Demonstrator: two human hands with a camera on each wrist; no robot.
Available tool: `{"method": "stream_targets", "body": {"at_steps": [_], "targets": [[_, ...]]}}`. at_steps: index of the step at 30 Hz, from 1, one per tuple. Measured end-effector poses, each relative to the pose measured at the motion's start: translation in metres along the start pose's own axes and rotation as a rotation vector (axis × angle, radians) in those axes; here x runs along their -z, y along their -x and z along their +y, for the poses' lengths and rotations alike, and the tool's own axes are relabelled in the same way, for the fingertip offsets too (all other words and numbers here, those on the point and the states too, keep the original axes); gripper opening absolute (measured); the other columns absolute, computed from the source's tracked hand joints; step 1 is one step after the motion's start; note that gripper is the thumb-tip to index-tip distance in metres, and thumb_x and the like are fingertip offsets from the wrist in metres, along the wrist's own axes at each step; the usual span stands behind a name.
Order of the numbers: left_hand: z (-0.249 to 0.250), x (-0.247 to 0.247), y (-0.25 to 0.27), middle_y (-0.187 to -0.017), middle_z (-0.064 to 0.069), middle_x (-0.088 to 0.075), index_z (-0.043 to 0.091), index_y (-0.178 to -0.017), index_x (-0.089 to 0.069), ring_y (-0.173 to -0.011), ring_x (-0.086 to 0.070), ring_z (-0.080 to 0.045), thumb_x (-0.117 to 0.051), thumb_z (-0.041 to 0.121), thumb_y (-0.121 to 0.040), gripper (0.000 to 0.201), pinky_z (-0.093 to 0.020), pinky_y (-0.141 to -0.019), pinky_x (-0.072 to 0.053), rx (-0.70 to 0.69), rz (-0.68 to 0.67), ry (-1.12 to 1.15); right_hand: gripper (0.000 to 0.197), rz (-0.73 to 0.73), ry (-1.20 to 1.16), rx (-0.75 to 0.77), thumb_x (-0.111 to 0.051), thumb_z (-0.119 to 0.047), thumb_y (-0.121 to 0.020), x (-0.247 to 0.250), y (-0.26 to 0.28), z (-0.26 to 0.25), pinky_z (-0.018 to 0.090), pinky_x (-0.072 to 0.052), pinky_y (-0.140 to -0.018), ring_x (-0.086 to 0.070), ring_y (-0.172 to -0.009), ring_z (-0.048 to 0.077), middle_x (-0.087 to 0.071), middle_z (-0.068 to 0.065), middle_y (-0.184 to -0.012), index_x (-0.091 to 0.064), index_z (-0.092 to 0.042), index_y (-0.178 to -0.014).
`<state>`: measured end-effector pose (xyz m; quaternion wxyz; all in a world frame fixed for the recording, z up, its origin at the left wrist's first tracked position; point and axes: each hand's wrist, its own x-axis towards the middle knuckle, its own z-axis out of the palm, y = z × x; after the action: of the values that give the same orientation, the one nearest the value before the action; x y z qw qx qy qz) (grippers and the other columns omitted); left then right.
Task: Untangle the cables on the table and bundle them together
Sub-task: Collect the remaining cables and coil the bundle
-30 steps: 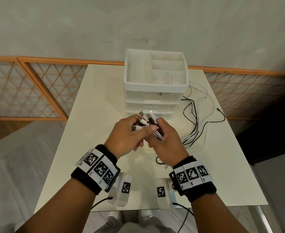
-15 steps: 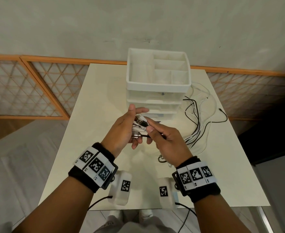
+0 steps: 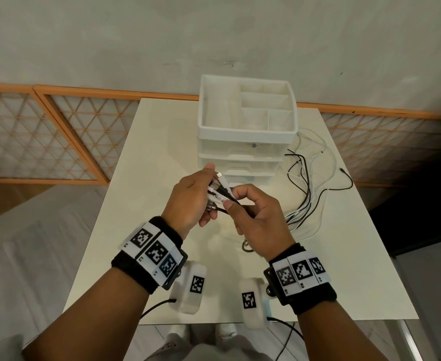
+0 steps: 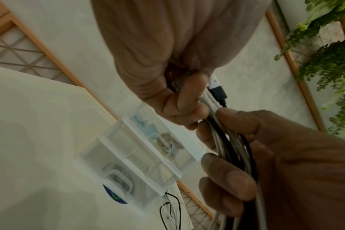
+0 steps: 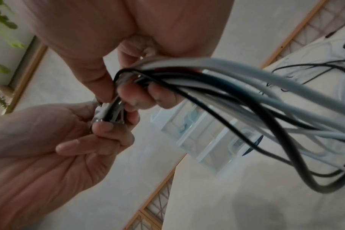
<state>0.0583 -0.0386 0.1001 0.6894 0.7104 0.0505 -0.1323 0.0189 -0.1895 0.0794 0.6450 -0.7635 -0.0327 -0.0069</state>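
Holding the plug ends [image 3: 219, 190] of the cables [image 3: 306, 201] all together, the left hand [image 3: 190, 201] curls its fingers around them above the table [image 3: 141, 178]. The right hand [image 3: 255, 217] pinches the same bunch just below the plugs, thumb and fingers wrapped around the black and white cords. Both hands are touching, close in front of the plastic drawer box [image 3: 248, 131]. From the hands the cords run off to the right and lie in loose loops on the table beside the box. I think the bunch could slip apart here, because the plugs stick out at different lengths and a loose grip would let one drop. The long loops on the table cross each other, so pulling too fast could make a new knot. A cord might also catch on the corner of the box and tug it.
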Motion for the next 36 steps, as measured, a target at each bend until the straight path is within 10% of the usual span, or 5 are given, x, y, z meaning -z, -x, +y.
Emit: {"method": "stream_targets", "body": {"at_steps": [7, 13, 24, 29, 36], "targets": [[0.006, -0.002, -0.002, -0.069, -0.017, -0.062, 0.0, -0.094, -0.068, -0.051, -0.054, -0.028, -0.04, 0.032, -0.099, 0.043, -0.027, -0.041, -0.037, 0.069, -0.073, 0.002, 0.017, 0.05, -0.028, 0.044, -0.069, -0.014, -0.091, -0.001, -0.003, 0.0, 0.022, -0.042, -0.052, -0.051, -0.055, 0.014, -0.06, -0.001, -0.106, -0.07, -0.03, -0.087], [0.007, -0.009, 0.005, -0.071, -0.006, -0.068, 0.011, -0.098, -0.066, -0.057, -0.058, -0.021, -0.05, 0.086, -0.071, 0.081, -0.032, -0.051, -0.047, 0.03, -0.135, -0.125, 0.01, 0.058, 0.085, 0.026, -0.073, -0.021, -0.088, -0.003, -0.008, 0.005, 0.042, -0.056, -0.081, -0.065, -0.095, 0.017, -0.062, 0.001, -0.101, -0.075, -0.027, -0.095], [-0.008, -0.008, -0.001, -0.059, -0.008, -0.065, 0.009, -0.07, -0.061, -0.041, -0.05, -0.024, -0.058, 0.031, -0.093, 0.032, -0.031, -0.048, -0.043, -0.08, 0.144, -0.128, 0.011, 0.014, 0.062, 0.052, -0.07, -0.012, -0.091, -0.001, -0.003, -0.002, 0.02, -0.035, -0.046, -0.039, -0.041, 0.006, -0.059, -0.025, -0.057, -0.065, -0.014, -0.1], [-0.005, -0.004, 0.003, -0.078, -0.017, -0.069, 0.007, -0.084, -0.067, -0.058, -0.058, -0.023, -0.068, 0.035, -0.092, 0.029, -0.026, -0.043, -0.041, -0.021, -0.035, 0.096, 0.005, 0.017, 0.031, 0.13, -0.071, -0.004, -0.088, -0.001, -0.006, -0.004, 0.009, -0.041, -0.051, -0.056, -0.053, 0.0, -0.064, 0.007, -0.099, -0.071, -0.005, -0.093], [-0.009, -0.005, 0.0, -0.069, -0.011, -0.068, 0.001, -0.086, -0.066, -0.048, -0.049, -0.022, -0.065, 0.012, -0.091, 0.012, -0.024, -0.041, -0.035, -0.015, 0.094, 0.117, 0.036, -0.018, 0.077, -0.008, -0.078, -0.025, -0.084, 0.0, -0.003, -0.003, 0.028, -0.046, -0.051, -0.056, -0.052, 0.011, -0.065, -0.007, -0.101, -0.048, -0.021, -0.104]]}}
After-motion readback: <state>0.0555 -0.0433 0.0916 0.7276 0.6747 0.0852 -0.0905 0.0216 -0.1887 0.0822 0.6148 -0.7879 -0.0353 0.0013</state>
